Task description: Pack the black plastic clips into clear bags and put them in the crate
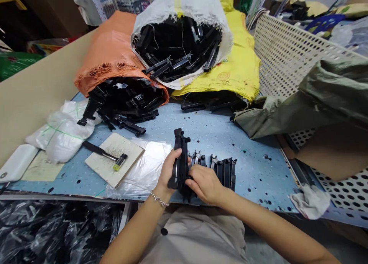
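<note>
My left hand [167, 171] is closed around a long black plastic part [181, 160], held upright and tilted above the table's near edge. The fingers of my right hand [207, 184] are curled and pinch the lower right side of that same part; whether they hold a smaller piece is hidden. Just behind and right of my hands, several similar black plastic parts [225, 172] stand in a row on the blue table [258, 156]. Left of my left hand lies a stack of clear plastic bags [151, 160].
A hammer [115, 158] rests across a pale square board [107, 168]. Orange [112, 45], white [184, 3] and yellow sacks [244, 61] spill black parts at the back. A perforated cream basket [287, 53] and green tarp [330, 91] stand right, near a cloth glove [310, 200].
</note>
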The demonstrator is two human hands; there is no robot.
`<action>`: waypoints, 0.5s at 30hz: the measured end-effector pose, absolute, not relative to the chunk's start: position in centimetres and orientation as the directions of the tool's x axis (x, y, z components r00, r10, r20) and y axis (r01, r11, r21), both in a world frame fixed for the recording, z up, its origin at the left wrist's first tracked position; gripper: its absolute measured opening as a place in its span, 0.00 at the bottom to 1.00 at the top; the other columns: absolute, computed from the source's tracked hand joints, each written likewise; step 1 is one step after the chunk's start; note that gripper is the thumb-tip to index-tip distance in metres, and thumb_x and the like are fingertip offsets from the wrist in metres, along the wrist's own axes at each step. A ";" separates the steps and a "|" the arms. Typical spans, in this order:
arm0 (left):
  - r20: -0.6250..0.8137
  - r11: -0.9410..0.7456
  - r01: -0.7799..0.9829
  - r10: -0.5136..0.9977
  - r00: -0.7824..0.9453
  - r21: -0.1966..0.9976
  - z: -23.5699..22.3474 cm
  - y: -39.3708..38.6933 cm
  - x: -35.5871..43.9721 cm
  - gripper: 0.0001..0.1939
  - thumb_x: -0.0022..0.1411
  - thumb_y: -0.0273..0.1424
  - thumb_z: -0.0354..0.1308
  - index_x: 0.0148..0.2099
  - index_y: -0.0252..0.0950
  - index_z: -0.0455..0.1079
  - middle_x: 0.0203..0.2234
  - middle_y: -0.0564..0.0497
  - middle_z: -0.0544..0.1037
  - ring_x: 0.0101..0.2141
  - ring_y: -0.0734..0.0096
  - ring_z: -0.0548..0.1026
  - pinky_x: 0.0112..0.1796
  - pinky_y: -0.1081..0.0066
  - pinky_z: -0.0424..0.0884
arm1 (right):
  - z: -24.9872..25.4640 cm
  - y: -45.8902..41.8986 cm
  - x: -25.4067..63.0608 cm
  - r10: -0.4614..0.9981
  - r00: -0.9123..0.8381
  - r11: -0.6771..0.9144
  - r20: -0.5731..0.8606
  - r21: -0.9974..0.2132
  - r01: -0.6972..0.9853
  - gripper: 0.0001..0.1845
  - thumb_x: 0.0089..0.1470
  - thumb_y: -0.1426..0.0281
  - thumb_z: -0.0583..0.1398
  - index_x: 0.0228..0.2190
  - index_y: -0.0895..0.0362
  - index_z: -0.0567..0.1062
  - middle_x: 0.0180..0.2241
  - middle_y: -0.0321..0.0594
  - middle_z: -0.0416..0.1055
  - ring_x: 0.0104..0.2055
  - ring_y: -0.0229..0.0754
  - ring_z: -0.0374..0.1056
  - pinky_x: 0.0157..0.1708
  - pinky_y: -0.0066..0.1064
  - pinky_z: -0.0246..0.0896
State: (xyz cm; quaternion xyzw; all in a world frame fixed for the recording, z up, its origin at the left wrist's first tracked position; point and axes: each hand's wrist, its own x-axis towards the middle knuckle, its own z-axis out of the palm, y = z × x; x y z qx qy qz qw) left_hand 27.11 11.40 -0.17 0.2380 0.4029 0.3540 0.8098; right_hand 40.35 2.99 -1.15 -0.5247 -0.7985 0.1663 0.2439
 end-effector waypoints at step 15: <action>-0.337 0.356 -0.036 0.910 0.241 0.934 -6.7 8.7 25.4 0.18 0.57 0.36 0.58 0.50 0.39 0.71 0.49 0.46 0.76 0.58 0.58 0.64 0.56 0.60 0.61 | -0.6 21.1 56.3 0.929 0.370 -0.347 0.023 -0.296 0.890 0.30 0.54 0.74 0.54 0.59 0.66 0.58 0.65 0.64 0.45 0.59 0.61 0.56 0.55 0.52 0.50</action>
